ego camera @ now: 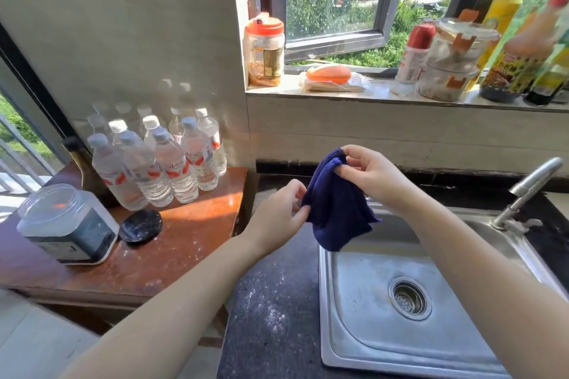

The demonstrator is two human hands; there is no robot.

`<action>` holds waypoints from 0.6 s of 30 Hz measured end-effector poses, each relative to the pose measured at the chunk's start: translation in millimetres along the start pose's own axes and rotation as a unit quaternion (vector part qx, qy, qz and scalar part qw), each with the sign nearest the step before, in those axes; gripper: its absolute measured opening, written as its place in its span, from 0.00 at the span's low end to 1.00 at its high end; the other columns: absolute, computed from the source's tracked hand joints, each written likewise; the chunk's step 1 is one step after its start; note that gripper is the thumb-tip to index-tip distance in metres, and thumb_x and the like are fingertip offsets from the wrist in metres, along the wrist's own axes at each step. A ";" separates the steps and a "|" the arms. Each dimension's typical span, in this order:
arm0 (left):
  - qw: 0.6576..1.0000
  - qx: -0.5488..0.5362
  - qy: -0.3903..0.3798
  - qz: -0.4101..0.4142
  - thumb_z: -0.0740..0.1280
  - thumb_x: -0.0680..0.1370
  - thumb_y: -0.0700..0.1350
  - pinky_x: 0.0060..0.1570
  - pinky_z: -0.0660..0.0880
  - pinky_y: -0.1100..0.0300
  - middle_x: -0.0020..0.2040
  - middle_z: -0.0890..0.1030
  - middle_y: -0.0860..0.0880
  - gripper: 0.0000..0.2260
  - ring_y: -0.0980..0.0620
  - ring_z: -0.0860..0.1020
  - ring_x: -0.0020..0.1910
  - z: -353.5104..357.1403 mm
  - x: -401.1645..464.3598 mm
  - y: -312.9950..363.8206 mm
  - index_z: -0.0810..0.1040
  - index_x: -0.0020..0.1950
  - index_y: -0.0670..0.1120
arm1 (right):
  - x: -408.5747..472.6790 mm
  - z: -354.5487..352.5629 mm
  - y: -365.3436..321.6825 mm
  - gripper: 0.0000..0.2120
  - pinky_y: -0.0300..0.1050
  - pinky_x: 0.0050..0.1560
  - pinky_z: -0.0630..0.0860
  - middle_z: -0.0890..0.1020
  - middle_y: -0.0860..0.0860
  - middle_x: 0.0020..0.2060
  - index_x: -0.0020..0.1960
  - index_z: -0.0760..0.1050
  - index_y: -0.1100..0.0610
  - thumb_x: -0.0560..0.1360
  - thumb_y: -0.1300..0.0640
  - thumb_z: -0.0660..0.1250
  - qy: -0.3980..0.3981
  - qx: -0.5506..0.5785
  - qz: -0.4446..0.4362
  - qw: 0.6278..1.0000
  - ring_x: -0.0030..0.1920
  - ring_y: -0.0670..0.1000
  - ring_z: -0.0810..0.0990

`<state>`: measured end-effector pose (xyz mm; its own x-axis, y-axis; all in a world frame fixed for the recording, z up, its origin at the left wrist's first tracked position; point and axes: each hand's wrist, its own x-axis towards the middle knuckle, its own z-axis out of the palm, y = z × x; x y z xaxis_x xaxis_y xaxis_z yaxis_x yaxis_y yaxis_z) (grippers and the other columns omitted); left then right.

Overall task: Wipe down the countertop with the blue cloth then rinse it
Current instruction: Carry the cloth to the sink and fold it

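Speckled dark stone countertop [274,301] still dusty; both hands, left hand [278,212] and right hand [368,174], pinch dark blue cloth [335,209] over steel sink [354,344]; wiping, rinsing remain.

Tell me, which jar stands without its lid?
The square jar on the wooden table, its black lid lying beside it. The windowsill jars are capped.

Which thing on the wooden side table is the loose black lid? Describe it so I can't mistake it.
Start at the wooden side table left of the sink. In front of the cluster of water bottles, beside the open clear square jar, lies the black lid. It is the only flat, round, dark disc there; everything around it stands tall.
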<state>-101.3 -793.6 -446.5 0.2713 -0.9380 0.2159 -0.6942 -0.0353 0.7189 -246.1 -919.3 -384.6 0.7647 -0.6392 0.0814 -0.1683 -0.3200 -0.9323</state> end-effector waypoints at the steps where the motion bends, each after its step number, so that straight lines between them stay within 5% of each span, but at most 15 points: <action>1: 0.999 0.011 0.036 0.013 0.62 0.76 0.39 0.41 0.74 0.57 0.40 0.78 0.49 0.03 0.53 0.77 0.37 -1.6 1.8 -2.1 0.71 0.47 0.46 | 0.1 -0.4 0.8 0.07 0.42 0.49 0.78 0.83 0.50 0.42 0.49 0.77 0.55 0.78 0.63 0.61 -0.001 0.000 0.001 1.000 0.44 0.45 0.81; 5: 0.993 0.029 0.115 0.017 0.61 0.75 0.34 0.35 0.65 0.72 0.35 0.74 0.50 0.05 0.58 0.71 0.32 -22.6 10.5 -5.3 0.74 0.46 0.42 | 1.9 -8.3 11.9 0.07 0.42 0.45 0.78 0.82 0.51 0.41 0.49 0.77 0.55 0.78 0.63 0.61 -0.009 -0.009 0.025 1.000 0.42 0.47 0.80; 9: 0.993 0.087 -0.034 -0.076 0.59 0.74 0.34 0.34 0.67 0.70 0.39 0.78 0.48 0.12 0.49 0.74 0.37 -42.9 28.2 -9.5 0.78 0.50 0.45 | 3.6 2.3 32.7 0.10 0.32 0.41 0.74 0.80 0.49 0.37 0.46 0.76 0.55 0.77 0.68 0.61 -0.025 -0.054 0.054 0.997 0.35 0.39 0.77; 13: 0.987 0.132 -0.078 -0.042 0.59 0.74 0.33 0.44 0.68 0.61 0.44 0.75 0.49 0.14 0.49 0.74 0.44 -49.1 23.9 -21.7 0.79 0.54 0.45 | 0.4 16.2 55.9 0.11 0.40 0.44 0.72 0.81 0.52 0.39 0.43 0.78 0.54 0.74 0.68 0.64 -0.014 -0.061 0.085 0.994 0.39 0.46 0.77; 18: 0.968 0.136 -0.209 -0.031 0.60 0.74 0.34 0.48 0.66 0.61 0.45 0.72 0.47 0.14 0.44 0.75 0.49 17.9 -57.6 -85.7 0.79 0.55 0.43 | -54.8 62.8 131.4 0.05 0.44 0.45 0.71 0.82 0.55 0.42 0.47 0.81 0.61 0.73 0.64 0.67 -0.132 -0.213 0.144 0.957 0.42 0.49 0.76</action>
<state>-69.5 -742.7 -532.4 0.0632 -0.9868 -0.1491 -0.8502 -0.1315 0.5098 -271.0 -882.5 -533.7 0.7704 -0.5618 -0.3016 -0.5903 -0.4495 -0.6705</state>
